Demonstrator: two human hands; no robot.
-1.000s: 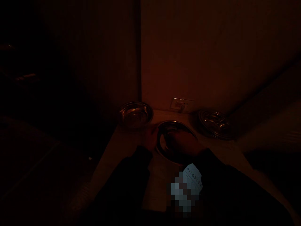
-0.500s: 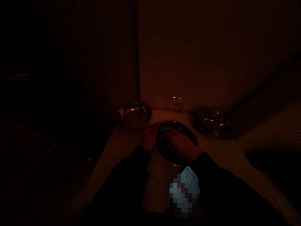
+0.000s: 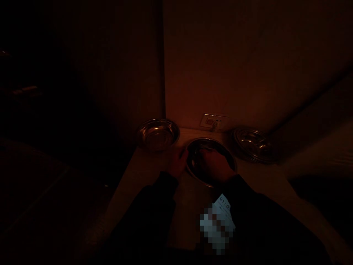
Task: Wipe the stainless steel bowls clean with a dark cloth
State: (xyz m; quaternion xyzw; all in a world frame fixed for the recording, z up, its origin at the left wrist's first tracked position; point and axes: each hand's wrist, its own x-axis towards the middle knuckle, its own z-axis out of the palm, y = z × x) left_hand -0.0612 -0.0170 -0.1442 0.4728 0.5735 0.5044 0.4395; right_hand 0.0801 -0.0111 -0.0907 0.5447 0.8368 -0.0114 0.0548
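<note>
In dim reddish light, a round metal bowl stands at the middle of a wooden table. My left hand is at the bowl's left side, thumb up by the rim and fingers closed against it. My right hand reaches down inside the bowl, its fingers bent and pressed to the inner wall. Beneath those fingers is a crumpled, cloth-like piece, mostly hidden and very dark at this moment. The fingertips of my right hand are hard to make out.
Another shiny metal bowl sits at the table's back left corner. A stack of metal dishes stands at the back right. Behind is a wall with a socket plate. A lit phone showing digits lies near the front edge of the table.
The middle bowl has shifted slightly right and away from me, along with both hands. My right hand has slid right inside it, and the pale cloth-like piece shows less.
</note>
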